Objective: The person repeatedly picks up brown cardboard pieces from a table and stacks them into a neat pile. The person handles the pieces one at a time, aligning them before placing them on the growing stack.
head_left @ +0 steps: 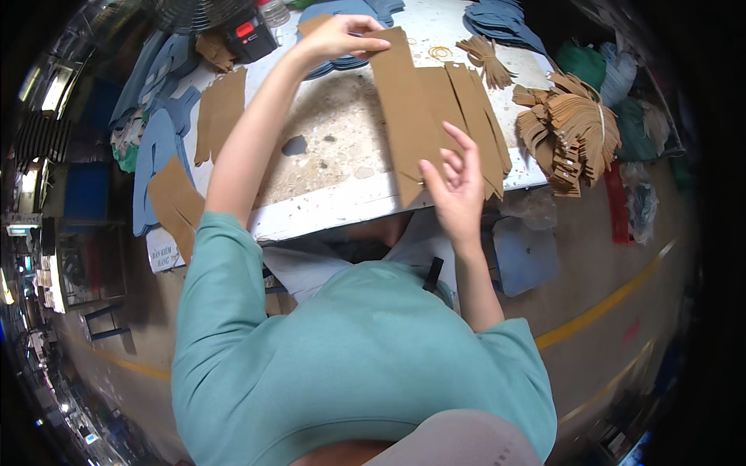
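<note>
The right hand is standing half-curled, thumb and forefinger apart, contact unclear, beside the near end of a long, flat, matte-brown strip, whose long axis is pointing away over the mottled, white-edged bench; the left hand is pinching its far end.

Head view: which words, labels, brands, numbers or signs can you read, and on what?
White flat-topped table, front left corner: two lines of dark capitals, legible but not copied out.
Pale grey cap, lower edge: dark characters, too small to read.
White rectangular sign, far left: too small and blurred to read.
Flat brown strip in the left hand: no lettering visible.
</note>
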The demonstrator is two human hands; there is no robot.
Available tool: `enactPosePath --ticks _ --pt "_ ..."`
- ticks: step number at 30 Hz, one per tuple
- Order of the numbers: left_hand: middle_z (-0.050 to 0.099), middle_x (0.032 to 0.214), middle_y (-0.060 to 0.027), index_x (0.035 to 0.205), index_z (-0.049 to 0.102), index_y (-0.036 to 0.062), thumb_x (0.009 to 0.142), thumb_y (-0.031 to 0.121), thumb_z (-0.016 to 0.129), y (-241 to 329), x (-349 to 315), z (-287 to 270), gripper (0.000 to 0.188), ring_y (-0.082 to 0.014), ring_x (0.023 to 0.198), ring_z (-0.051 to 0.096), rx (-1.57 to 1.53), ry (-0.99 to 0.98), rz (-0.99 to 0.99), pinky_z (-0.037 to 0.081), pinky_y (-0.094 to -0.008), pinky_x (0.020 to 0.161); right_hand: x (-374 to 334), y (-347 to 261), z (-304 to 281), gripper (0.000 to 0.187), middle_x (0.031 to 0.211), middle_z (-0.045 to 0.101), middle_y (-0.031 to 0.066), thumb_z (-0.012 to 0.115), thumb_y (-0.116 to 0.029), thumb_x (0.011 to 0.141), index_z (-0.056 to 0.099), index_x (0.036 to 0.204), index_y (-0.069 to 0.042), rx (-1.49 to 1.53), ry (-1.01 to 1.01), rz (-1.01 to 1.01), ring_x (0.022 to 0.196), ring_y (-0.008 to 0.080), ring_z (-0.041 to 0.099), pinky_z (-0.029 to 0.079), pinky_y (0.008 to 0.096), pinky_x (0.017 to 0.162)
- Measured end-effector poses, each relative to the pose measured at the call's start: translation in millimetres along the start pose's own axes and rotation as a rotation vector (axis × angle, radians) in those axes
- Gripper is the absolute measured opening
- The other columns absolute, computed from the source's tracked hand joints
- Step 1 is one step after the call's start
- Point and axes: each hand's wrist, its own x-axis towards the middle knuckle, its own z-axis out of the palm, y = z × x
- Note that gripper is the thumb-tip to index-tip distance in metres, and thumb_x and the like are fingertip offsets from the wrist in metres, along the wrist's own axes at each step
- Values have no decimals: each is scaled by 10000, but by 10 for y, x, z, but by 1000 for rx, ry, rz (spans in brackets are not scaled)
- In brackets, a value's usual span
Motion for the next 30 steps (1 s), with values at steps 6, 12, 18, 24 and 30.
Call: enactPosePath --ticks 6,12,18,24,30 --pt "656 839 22 942 656 66 848 192 751 -350 577 497 183 -39 743 582 80 37 -144 458 -187 629 -129 -31 -470 168 953 678 81 624 42 877 661 1041 43 -238 235 176 861 107 670 540 210 719" --pt "661 869 13 966 656 53 862 170 733 -588 742 570 174 -56 772 608 97 -3 -247 507 -210 662 -202 -28 -574 149 857 704 76 622 18 881 685 1012 50 -441 234 130 757 98 689 537 202 680" --pt "667 901 -6 994 660 48 839 199 755 -660 751 537 237 -77 797 621 60 -14 -240 525 -219 679 -161 -40 -567 179 864 705 83 596 10 903 688 1053 42 -311 140 248 740 93 662 527 207 682" --pt "660 864 19 979 659 60 854 189 744 -591 728 555 199 -55 775 600 139 -12 -261 494 -195 657 -148 -191 -548 169 741 700 64 604 -37 874 716 978 34 -600 27 318 617 86 651 513 213 580" --pt "660 851 17 979 658 55 858 199 740 -573 734 559 206 -50 760 588 167 -17 -280 485 -194 650 -36 -299 -601 170 641 678 84 631 -84 836 723 929 26 -735 47 244 555 109 664 507 223 544"
